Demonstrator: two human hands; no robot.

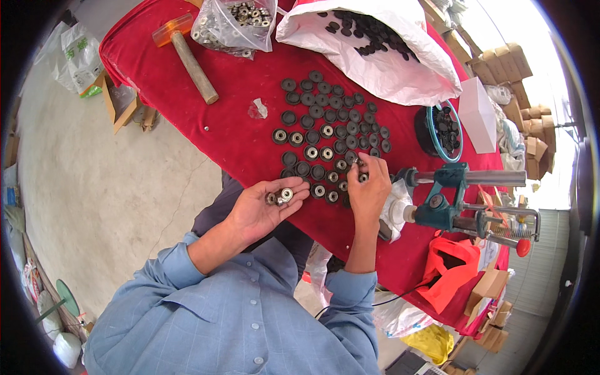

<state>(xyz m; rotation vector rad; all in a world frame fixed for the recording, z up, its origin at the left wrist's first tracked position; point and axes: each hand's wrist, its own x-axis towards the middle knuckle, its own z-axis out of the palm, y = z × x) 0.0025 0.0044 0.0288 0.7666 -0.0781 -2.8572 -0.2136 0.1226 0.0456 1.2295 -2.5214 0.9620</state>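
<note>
Several small metal ball bearings (pixel 285 194) lie in the cupped palm of my left hand (pixel 265 209), which is turned up at the near edge of the red-covered table. My right hand (pixel 369 187) reaches over the parts with thumb and forefinger pinched on a ball bearing (pixel 359 162), partly hidden by the fingers. Round black plastic caps (pixel 322 100) are spread in loose rows on the cloth. Some of the nearer caps hold a bearing, such as the seated bearing (pixel 326 154) left of my right hand.
A green hand press (pixel 440 197) stands right of my right hand. Farther back are a white sack (pixel 400 81) of black caps, a bag of bearings (pixel 234 28) and a mallet (pixel 194 65). A blue-rimmed basket (pixel 459 134) and a white box (pixel 478 115) sit at right.
</note>
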